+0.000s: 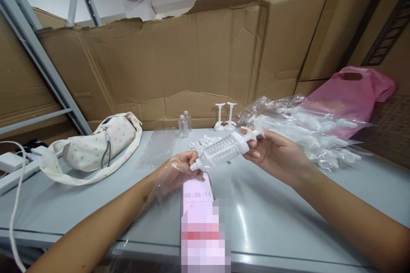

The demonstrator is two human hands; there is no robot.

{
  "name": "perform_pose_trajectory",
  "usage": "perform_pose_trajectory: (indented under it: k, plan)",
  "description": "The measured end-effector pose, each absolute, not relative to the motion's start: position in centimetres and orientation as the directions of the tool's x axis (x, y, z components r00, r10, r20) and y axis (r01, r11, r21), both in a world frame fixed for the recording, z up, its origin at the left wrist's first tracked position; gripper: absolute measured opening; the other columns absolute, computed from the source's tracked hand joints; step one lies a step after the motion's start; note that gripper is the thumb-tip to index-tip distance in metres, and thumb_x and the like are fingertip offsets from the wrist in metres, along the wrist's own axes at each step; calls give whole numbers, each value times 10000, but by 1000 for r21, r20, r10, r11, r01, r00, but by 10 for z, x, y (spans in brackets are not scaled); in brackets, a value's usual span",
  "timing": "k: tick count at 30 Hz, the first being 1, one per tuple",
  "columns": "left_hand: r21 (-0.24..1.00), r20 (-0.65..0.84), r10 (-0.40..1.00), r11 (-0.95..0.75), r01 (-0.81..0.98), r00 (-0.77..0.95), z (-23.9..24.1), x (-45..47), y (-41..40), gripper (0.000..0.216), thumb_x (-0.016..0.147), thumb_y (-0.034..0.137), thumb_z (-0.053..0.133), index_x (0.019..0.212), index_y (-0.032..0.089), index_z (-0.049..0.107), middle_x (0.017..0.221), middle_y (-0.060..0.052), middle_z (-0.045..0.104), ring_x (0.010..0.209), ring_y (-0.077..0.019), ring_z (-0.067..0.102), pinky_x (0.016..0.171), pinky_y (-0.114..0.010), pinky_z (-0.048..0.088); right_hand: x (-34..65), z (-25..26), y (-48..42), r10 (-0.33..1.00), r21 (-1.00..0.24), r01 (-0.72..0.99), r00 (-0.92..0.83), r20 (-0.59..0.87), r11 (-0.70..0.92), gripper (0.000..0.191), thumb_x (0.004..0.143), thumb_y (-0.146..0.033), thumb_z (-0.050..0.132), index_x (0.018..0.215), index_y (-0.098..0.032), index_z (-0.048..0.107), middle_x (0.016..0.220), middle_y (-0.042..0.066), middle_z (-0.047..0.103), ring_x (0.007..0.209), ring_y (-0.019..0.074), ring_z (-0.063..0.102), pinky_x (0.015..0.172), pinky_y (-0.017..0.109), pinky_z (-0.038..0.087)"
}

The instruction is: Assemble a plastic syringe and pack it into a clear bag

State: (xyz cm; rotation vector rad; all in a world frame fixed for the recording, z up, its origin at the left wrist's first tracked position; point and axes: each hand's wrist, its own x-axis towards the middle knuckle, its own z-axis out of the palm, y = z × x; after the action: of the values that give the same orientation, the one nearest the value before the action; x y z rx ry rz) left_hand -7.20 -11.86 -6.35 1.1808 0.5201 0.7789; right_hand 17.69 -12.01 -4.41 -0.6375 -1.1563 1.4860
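Both of my hands hold a white and clear plastic syringe-like piping tool (224, 149) above the grey table (288, 217). My left hand (177, 171) is inside a thin clear plastic bag and pinches the tool's nozzle tip. My right hand (275, 153) grips the plunger end, fingers closed around it. The tool lies tilted, with the nozzle low on the left and the plunger higher on the right.
A phone (198, 198) showing a timer lies under the hands. Small white caps (203, 141), two white stands (225, 117) and two small bottles (185, 124) sit behind. A pile of bagged tools (307, 130) and a pink bag (352, 91) are on the right, a fabric bag (96, 145) on the left, cardboard behind.
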Motion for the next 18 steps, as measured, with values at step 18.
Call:
perform_pose_trajectory:
  k: [18]
  plan:
    - [976,-36,751,168,-138,660,-74,-63,-127,235,599,115,631,540,151,407,545,27,449,501,-69,430,486,-205,301,172,-53,-123,836,-839,-482,-546,61,-254,234,832,-323,538,921,-154,674,617,-18,478,471,84,386,493,244,342]
